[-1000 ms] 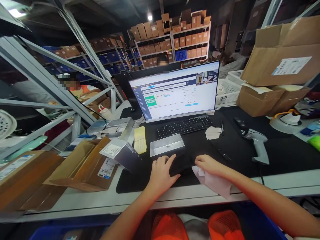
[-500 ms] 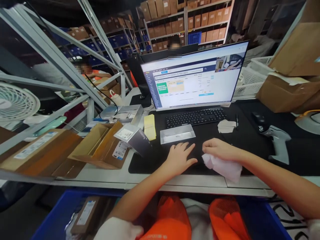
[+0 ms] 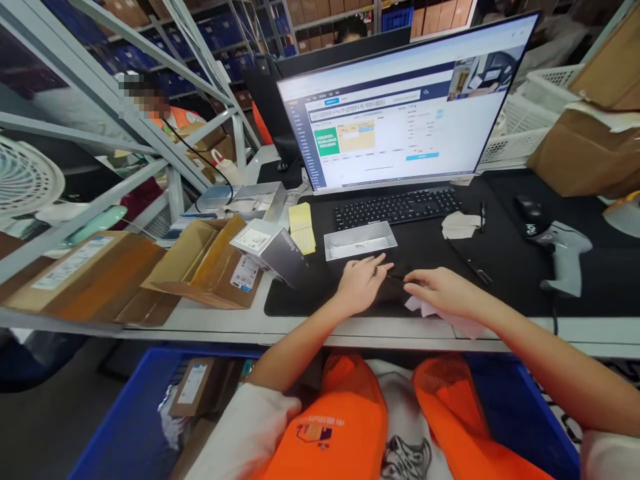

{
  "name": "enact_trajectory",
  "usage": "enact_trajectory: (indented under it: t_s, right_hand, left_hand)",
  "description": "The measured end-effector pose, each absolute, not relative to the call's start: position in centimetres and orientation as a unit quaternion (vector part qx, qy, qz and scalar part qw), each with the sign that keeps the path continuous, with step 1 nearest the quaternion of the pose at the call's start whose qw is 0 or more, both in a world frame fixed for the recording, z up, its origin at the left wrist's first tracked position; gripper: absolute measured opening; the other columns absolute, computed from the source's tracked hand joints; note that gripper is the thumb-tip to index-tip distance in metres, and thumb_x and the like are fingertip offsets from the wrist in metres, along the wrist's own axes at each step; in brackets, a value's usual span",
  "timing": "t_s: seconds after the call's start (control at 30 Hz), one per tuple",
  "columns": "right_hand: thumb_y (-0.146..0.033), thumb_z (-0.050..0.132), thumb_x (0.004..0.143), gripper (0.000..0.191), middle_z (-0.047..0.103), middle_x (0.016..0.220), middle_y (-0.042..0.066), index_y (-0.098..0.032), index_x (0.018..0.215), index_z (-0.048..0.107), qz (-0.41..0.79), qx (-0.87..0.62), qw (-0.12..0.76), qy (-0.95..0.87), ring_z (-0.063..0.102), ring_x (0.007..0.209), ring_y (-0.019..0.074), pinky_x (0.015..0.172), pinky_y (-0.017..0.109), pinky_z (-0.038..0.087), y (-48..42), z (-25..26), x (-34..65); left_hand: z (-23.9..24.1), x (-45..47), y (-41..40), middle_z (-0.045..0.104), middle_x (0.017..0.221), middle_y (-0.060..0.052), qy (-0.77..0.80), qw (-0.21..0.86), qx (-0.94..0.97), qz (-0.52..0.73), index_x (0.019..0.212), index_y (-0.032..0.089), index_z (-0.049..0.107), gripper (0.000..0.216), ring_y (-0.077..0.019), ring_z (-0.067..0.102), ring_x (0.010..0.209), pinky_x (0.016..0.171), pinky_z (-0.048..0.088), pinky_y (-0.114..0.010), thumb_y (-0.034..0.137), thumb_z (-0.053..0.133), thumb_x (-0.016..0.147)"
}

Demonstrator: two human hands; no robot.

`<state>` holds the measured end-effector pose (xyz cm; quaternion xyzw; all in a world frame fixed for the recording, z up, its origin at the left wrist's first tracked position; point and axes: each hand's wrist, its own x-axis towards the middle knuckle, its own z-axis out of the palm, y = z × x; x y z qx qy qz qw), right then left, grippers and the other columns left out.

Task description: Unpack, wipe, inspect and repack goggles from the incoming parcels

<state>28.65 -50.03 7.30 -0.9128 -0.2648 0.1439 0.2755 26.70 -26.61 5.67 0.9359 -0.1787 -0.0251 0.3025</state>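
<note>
My left hand is closed in front of the shallow silver box tray, fingertips on a small thin dark item that hardly stands out from the black mat. Close by on the right, my right hand reaches its fingertips to the same spot. A crumpled white cloth, partly covered, sits under its fingers and palm. Beyond my right wrist a slim dark tool with a forked-looking tip lies on the mat. The grey printed box is tilted left of the tray.
A monitor and keyboard stand behind. Yellow notes, a pale scrap, and a barcode scanner lie around. An opened carton is left; a blue bin is below the desk edge. Another person sits beyond the frame.
My left hand's spread fingers have drawn together and met the dark item. My right fingers have moved from bunching the cloth to the same item. The view has tilted down.
</note>
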Motion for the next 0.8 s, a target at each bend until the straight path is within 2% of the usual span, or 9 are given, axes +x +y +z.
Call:
enact_trajectory:
  t_s: [0.13,0.2,0.3,0.37,0.43,0.57,0.7,0.8]
  right_hand:
    - [-0.047,0.055,0.095,0.034,0.077,0.089,0.010,-0.020,0.103,0.075,0.071,-0.943,0.179,-0.272,0.068,0.078,0.0244,0.066,0.031,0.039,-47.0,7.1,28.1]
    - [-0.047,0.057,0.094,0.031,0.074,0.080,0.007,-0.021,0.091,0.073,0.064,-0.936,0.201,-0.280,0.064,0.069,0.0209,0.063,0.030,0.037,-47.1,7.2,28.5]
    - [-0.051,0.056,0.092,0.035,0.066,0.065,0.001,-0.022,0.076,0.067,0.066,-0.913,0.293,-0.277,0.056,0.059,0.0161,0.060,0.028,0.035,-49.0,7.3,29.3]
    - [-0.052,0.053,0.092,0.038,0.064,0.063,0.000,-0.021,0.072,0.065,0.069,-0.903,0.325,-0.273,0.055,0.060,0.0155,0.060,0.027,0.036,-50.0,7.5,29.6]
    - [-0.051,0.054,0.092,0.036,0.066,0.067,0.000,-0.022,0.077,0.066,0.090,-0.902,0.313,-0.283,0.058,0.062,0.0158,0.061,0.026,0.036,-49.8,7.8,29.4]
    - [-0.046,0.052,0.095,0.033,0.065,0.065,0.001,-0.022,0.078,0.067,0.099,-0.905,0.241,-0.337,0.056,0.059,0.0156,0.059,0.027,0.031,-47.6,8.6,27.9]
    - [-0.048,0.045,0.098,0.043,0.058,0.058,0.000,-0.022,0.066,0.058,0.078,-0.904,0.247,-0.340,0.052,0.055,0.0143,0.058,0.027,0.029,-46.7,8.9,26.8]
    - [-0.048,0.046,0.099,0.044,0.057,0.057,-0.001,-0.021,0.065,0.056,0.069,-0.906,0.247,-0.337,0.050,0.055,0.0138,0.058,0.027,0.028,-45.4,8.9,26.4]
  left_hand:
    - [5.1,26.4,-26.2,0.059,0.148,0.001,-0.209,0.363,0.908,0.008,0.130,0.031,0.067,0.046,-0.0216,0.047,0.145,0.120,0.027,-0.049,0.044,0.029,0.108]
    - [4.7,25.8,-25.2,0.064,0.143,-0.001,-0.214,0.404,0.888,0.054,0.125,0.029,0.070,0.044,-0.0215,0.048,0.144,0.123,0.024,-0.051,0.044,0.032,0.108]
    - [3.7,24.8,-23.4,0.067,0.139,-0.006,-0.138,0.536,0.812,0.187,0.114,0.024,0.075,0.049,-0.0224,0.047,0.145,0.125,0.028,-0.050,0.047,0.032,0.107]
    - [3.1,24.3,-23.0,0.067,0.138,-0.008,-0.083,0.622,0.727,0.278,0.112,0.023,0.076,0.052,-0.0235,0.049,0.144,0.125,0.032,-0.048,0.051,0.033,0.106]
    - [2.5,24.1,-23.5,0.066,0.139,-0.009,-0.067,0.666,0.672,0.318,0.117,0.023,0.075,0.054,-0.0243,0.051,0.143,0.125,0.033,-0.047,0.055,0.033,0.106]
    - [1.7,24.6,-24.7,0.066,0.139,-0.009,-0.061,0.686,0.645,0.331,0.124,0.022,0.073,0.058,-0.0248,0.054,0.140,0.125,0.036,-0.046,0.059,0.032,0.105]
    - [1.2,25.1,-22.7,0.069,0.135,-0.010,0.021,0.690,0.647,0.323,0.113,0.021,0.076,0.051,-0.0247,0.058,0.136,0.123,0.038,-0.046,0.057,0.041,0.103]
    - [1.4,24.3,-20.6,0.063,0.143,-0.012,0.011,0.672,0.668,0.318,0.110,0.021,0.075,0.045,-0.0267,0.060,0.134,0.118,0.044,-0.048,0.056,0.049,0.100]
